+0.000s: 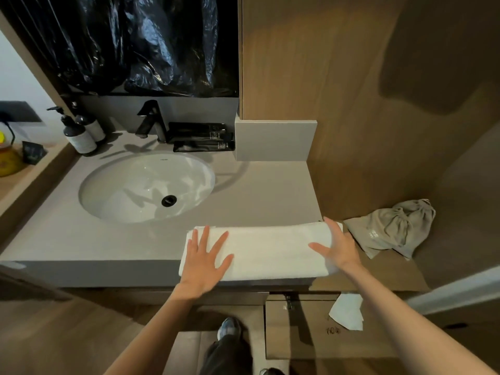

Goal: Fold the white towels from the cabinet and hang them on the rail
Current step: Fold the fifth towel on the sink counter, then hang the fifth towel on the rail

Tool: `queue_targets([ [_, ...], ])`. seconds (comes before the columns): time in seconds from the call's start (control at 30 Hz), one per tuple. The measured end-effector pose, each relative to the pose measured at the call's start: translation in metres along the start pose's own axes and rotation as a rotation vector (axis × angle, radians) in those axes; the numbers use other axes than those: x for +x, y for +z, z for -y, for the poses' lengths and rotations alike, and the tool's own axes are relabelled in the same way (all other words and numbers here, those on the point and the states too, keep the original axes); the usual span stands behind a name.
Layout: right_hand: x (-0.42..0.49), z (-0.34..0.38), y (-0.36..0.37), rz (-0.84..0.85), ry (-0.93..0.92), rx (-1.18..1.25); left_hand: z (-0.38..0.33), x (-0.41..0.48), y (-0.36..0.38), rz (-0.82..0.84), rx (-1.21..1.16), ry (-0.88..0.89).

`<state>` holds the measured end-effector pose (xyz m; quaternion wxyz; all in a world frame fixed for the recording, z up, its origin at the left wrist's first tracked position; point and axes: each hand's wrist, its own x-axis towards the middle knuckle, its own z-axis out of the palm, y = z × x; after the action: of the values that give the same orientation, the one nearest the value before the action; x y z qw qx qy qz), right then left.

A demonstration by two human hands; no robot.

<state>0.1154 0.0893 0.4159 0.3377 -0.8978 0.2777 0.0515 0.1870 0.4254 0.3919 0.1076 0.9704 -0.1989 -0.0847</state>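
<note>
A white towel (267, 250), folded into a long narrow band, lies along the front edge of the grey counter (121, 242), to the right of the sink. My left hand (204, 262) lies flat on the towel's left end with its fingers spread. My right hand (335, 246) presses flat on the towel's right end, fingers straight. No rail is in view.
A white oval sink (146, 185) with a black tap (151, 120) sits in the counter. Two pump bottles (81, 136) and black tubes (203, 138) stand at the back. A grey drawstring bag (392, 228) lies on a lower wooden shelf at the right. A white cloth (347, 311) hangs by the cabinet below.
</note>
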Motion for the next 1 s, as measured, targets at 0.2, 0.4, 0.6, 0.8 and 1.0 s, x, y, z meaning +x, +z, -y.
queue_targets([
  [0.2,-0.031,0.024,-0.039,-0.08,-0.252,0.03,-0.005,-0.028,-0.019,0.25,-0.001,-0.026],
  [0.4,-0.079,0.103,-0.092,-0.158,-0.588,-0.063,-0.055,-0.021,-0.104,0.258,-0.527,0.099],
  [0.6,-0.134,0.186,-0.136,-0.121,-0.838,-0.347,-0.1,-0.001,-0.193,0.18,-0.713,0.33],
  [0.8,-0.178,0.239,-0.201,-0.314,-0.929,-0.503,-0.12,-0.005,-0.242,0.187,-0.875,0.434],
  [1.0,-0.215,0.281,-0.277,-0.625,-0.942,-0.632,-0.157,-0.014,-0.313,0.174,-1.051,0.535],
])
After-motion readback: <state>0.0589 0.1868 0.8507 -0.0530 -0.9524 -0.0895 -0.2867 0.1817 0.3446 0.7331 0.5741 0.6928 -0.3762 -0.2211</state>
